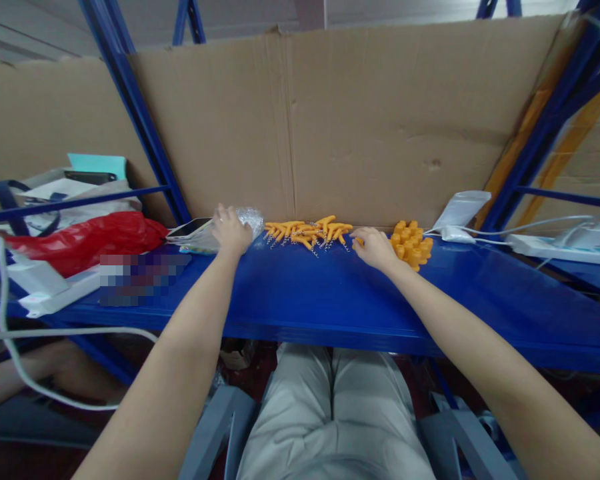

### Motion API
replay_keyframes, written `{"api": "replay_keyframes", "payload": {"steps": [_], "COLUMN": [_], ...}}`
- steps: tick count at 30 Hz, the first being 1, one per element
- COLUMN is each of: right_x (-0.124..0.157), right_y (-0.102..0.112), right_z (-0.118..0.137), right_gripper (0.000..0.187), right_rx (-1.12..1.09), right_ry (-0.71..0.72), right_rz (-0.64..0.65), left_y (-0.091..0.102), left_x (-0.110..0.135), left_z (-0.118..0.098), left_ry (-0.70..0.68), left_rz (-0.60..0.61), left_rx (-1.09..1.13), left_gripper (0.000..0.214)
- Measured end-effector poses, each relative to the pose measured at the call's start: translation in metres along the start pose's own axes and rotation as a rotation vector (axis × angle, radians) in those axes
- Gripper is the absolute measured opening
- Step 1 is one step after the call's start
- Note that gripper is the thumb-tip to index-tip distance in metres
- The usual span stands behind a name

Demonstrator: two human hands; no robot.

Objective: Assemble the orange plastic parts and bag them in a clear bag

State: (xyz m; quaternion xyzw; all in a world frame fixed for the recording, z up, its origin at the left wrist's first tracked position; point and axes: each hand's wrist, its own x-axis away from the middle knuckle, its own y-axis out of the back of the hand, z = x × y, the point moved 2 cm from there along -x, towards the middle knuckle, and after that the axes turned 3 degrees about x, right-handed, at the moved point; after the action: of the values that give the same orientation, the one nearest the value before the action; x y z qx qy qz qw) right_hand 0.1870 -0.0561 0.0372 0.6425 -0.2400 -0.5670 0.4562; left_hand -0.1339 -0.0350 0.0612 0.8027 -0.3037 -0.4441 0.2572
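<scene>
A person in pale trousers is sitting at a blue shelf, both bare arms stretching across it. Orange-handled spirals, small pieces with coiled metal ends, are lying in a loose row between the two hands, close against a cardboard panel. The right hand is hovering or resting at the row's right end, its fingers curling, with a bit of orange showing at the thumb and fingertips; whether they are pinching it, one cannot tell. Just beyond that hand's outer side, a cluster of knobbed orange parts is standing on the shelf. The left hand is lying over clear plastic wrapping at the row's opposite end, its fingers slightly apart, their grip impossible to judge; the spirals are sitting near its fingers. A dark-screened phone and a red bag are lying farther left.
</scene>
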Motion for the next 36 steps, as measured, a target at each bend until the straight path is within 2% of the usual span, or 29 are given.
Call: {"api": "replay_keyframes", "payload": {"steps": [3, 6, 9, 10, 12, 14, 15, 19, 23, 26, 29, 34, 36], "right_x": [0.0, -0.001, -0.001, -0.001, 0.0, 0.001, 0.001, 0.002, 0.002, 0.002, 0.002, 0.001, 0.001], "right_y": [-0.001, -0.004, -0.007, -0.007, -0.008, -0.009, -0.01, -0.013, -0.016, -0.016, -0.014, -0.013, -0.015], "right_z": [-0.002, -0.005, -0.007, -0.007, -0.008, -0.008, -0.008, -0.01, -0.01, -0.01, -0.01, -0.019, -0.023], "right_gripper": [0.037, 0.038, 0.042, 0.043, 0.044, 0.045, 0.045, 0.045, 0.041, 0.039, 0.039, 0.041, 0.04], "right_rx": [0.012, 0.02, 0.031, 0.036, 0.048, 0.063, 0.071, 0.102, 0.107, 0.098, 0.101, 0.116, 0.132], "right_ry": [-0.008, 0.01, 0.034, 0.035, 0.033, 0.028, 0.024, 0.003, 0.016, 0.033, 0.029, -0.04, -0.065], "right_rz": [0.032, 0.069, 0.098, 0.119, 0.176, 0.227, 0.24, 0.276, 0.334, 0.353, 0.302, 0.117, 0.106], "left_y": [-0.01, -0.025, -0.045, -0.051, -0.057, -0.06, -0.061, -0.067, -0.083, -0.092, -0.094, -0.092, -0.093], "left_x": [0.001, 0.009, 0.028, 0.036, 0.049, 0.06, 0.063, 0.064, 0.07, 0.076, 0.077, 0.074, 0.073], "left_z": [-0.05, -0.092, -0.116, -0.119, -0.12, -0.116, -0.113, -0.106, -0.107, -0.107, -0.108, -0.107, -0.106], "left_ry": [-0.107, -0.049, 0.053, 0.018, -0.125, -0.309, -0.356, -0.421, -0.498, -0.511, -0.516, -0.61, -0.625], "left_rz": [0.028, 0.111, 0.315, 0.36, 0.322, 0.299, 0.299, 0.345, 0.533, 0.616, 0.645, 0.752, 0.751], "left_rx": [0.147, 0.385, 0.651, 0.693, 0.593, 0.366, 0.299, 0.196, 0.163, 0.154, 0.153, 0.041, 0.026], "left_gripper": [0.055, 0.035, 0.031, 0.031, 0.029, 0.026, 0.027, 0.032, 0.024, 0.026, 0.03, 0.042, 0.043]}}
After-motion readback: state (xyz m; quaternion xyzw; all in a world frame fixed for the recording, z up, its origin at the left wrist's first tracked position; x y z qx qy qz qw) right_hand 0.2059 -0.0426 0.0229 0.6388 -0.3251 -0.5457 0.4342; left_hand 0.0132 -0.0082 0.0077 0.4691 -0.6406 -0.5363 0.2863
